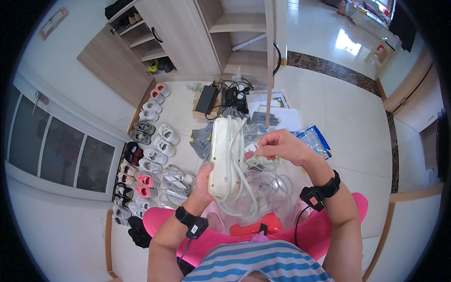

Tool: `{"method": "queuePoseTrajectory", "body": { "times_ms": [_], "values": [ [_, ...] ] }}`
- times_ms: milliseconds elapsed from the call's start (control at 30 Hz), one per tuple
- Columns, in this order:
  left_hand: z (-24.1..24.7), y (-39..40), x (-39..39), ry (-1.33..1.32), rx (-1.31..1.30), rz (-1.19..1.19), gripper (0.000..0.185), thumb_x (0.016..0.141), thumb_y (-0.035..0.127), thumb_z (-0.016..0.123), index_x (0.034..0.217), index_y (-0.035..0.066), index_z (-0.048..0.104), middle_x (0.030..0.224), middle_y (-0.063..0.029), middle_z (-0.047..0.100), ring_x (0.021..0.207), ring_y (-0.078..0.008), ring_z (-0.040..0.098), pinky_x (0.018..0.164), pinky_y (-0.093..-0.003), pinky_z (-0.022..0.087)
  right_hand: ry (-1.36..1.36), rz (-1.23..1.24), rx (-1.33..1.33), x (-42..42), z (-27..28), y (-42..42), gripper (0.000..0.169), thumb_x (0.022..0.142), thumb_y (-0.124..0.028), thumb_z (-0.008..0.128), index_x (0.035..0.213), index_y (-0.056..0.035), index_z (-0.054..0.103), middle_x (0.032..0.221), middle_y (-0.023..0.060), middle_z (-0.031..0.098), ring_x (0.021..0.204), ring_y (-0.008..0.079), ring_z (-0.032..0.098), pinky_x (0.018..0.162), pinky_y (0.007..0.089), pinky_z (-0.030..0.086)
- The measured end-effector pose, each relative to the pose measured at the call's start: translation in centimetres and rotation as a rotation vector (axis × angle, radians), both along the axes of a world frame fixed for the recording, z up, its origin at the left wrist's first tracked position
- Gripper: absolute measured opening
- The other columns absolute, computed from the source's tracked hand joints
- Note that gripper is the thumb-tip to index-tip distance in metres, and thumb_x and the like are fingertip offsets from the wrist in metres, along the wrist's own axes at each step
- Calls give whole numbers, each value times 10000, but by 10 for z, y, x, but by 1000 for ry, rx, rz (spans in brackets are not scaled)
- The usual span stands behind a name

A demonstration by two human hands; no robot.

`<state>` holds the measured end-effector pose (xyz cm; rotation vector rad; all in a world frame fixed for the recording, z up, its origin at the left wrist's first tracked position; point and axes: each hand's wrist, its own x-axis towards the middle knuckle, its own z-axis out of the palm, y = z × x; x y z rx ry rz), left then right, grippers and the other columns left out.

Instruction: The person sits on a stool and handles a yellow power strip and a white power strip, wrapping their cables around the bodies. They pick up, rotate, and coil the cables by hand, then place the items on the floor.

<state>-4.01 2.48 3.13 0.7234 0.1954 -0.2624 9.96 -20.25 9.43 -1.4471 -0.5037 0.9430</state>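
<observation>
My left hand (203,181) grips a white power strip (219,158) from its left side and holds it upright before me. White cord (232,151) is wound lengthwise around the strip, and a loop hangs below its lower end. My right hand (278,146) is just right of the strip, thumb and forefinger pinched at a small white piece (251,148). I cannot tell whether that piece is a tie or part of the cord. Below it, a clear plastic bag or bin (271,197) with loose pale cables (271,179) lies between my knees.
Rows of shoes (165,141) line the left wall, with bundled white cords (178,179) beside them. Ahead are a black power adapter (207,99), dark cables (236,98), grey gloves (202,141) and a blue-edged plastic package (315,141). An open wooden cabinet (243,23) stands behind.
</observation>
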Motion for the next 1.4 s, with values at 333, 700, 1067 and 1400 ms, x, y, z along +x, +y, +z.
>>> {"method": "queuePoseTrajectory", "body": {
  "times_ms": [333,700,1067,1400],
  "values": [
    [14,-16,-10,-89,-143,-162,866,740,552,551,1433,92,310,1270,-165,490,822,-329,568,688,-400,493,378,-168,404,-28,-19,-17,147,912,-192,559,933,-53,601,779,-15,577,845,111,549,763,285,444],
    [7,-9,-2,-151,224,-316,904,706,397,710,1428,39,302,1257,-163,513,983,-295,612,825,-390,500,706,-293,516,-7,-32,-33,350,977,-239,480,1247,-18,508,602,-69,285,488,34,281,449,202,260],
    [22,-18,15,-717,1206,-554,938,685,208,767,1444,26,246,1307,-196,414,1227,-345,422,1029,-373,336,-432,-86,92,-21,-28,-40,218,900,-137,607,1086,-61,692,803,10,665,599,53,485,542,248,415],
    [19,-18,6,-692,1387,-440,932,673,200,779,1421,36,247,1273,-210,435,1164,-381,479,948,-394,416,-930,136,-49,-39,0,-36,182,796,-106,660,966,-57,704,641,98,542,599,256,553,560,359,438]
  ]
}}
